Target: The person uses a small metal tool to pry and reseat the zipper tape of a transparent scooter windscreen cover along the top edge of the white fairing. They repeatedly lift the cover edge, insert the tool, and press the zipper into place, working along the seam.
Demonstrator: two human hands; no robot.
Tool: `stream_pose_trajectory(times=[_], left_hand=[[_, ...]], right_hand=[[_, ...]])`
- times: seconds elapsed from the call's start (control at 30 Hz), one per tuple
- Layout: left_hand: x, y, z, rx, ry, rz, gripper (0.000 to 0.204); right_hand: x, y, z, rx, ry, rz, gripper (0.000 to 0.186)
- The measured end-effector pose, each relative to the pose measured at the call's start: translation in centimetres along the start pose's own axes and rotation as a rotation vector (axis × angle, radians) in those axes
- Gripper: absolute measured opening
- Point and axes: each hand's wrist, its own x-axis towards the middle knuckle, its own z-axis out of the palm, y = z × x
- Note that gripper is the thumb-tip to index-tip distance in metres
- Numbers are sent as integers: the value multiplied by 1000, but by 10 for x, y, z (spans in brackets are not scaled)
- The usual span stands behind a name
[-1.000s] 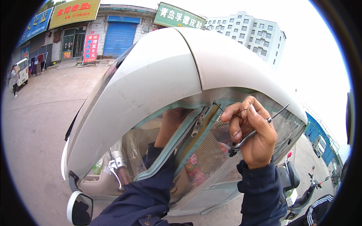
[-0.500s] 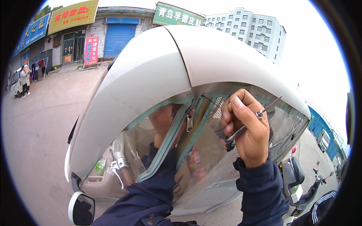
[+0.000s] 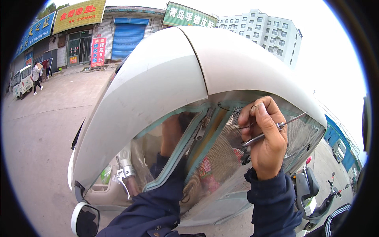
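My right hand [image 3: 268,134] is closed round an awl [image 3: 294,118], its thin metal spike pointing up to the right. Thumb and forefinger of this hand also pinch a dark thread [image 3: 229,110], which runs left to the top of the side curtain. My left hand [image 3: 171,130] reaches inside the covered vehicle and shows through clear plastic; its fingers are hidden under the roof edge. Between the hands hangs a zipper pull [image 3: 200,132] on a zip edged in pale green. Right of the zip is a mesh panel [image 3: 221,158].
The white roof shell [image 3: 166,75] arches over the work. A handlebar grip with lever [image 3: 125,170] and a side mirror [image 3: 85,219] are at lower left. Parked scooters [image 3: 312,193] stand at right. A person [image 3: 37,75] walks by a small white van [image 3: 22,81] far left.
My right hand has shifted slightly right with the awl and thread. The zipper pull has tilted. The distant person has moved away from the van, and the view has shifted a little.
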Motion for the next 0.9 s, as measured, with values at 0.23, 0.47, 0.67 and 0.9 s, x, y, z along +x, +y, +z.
stream_pose_trajectory(times=[0.23,0.47,0.67,0.9], left_hand=[[0,12,40,-444,150,-84,47],[14,15,36,-345,15,-77,49],[8,7,17,-53,13,-16,46],[-3,2,-2,322,-8,55,44]], right_hand=[[7,16,2,10,163,-290,26],[13,23,15,552,-222,-49,22],[13,31,21,472,-24,-22,14],[17,32,21,441,-7,-55,14]])
